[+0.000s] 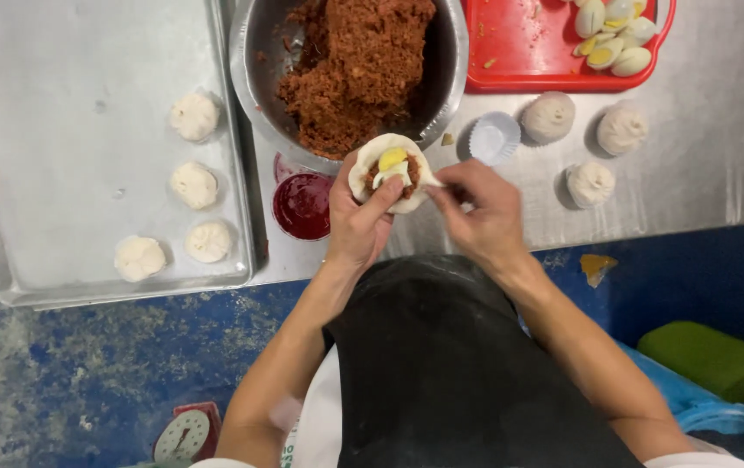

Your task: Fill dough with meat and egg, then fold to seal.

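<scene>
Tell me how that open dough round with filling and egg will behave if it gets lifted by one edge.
The dough round looks soft and thin, so it would likely sag. It sits cupped in the left hand, probably needing support. The egg piece lies loose on top and could slide off.

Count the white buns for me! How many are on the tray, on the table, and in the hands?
Tray: 4 buns
Table: 3 closed buns
Hands: 1 open bun
Total: 8
</scene>
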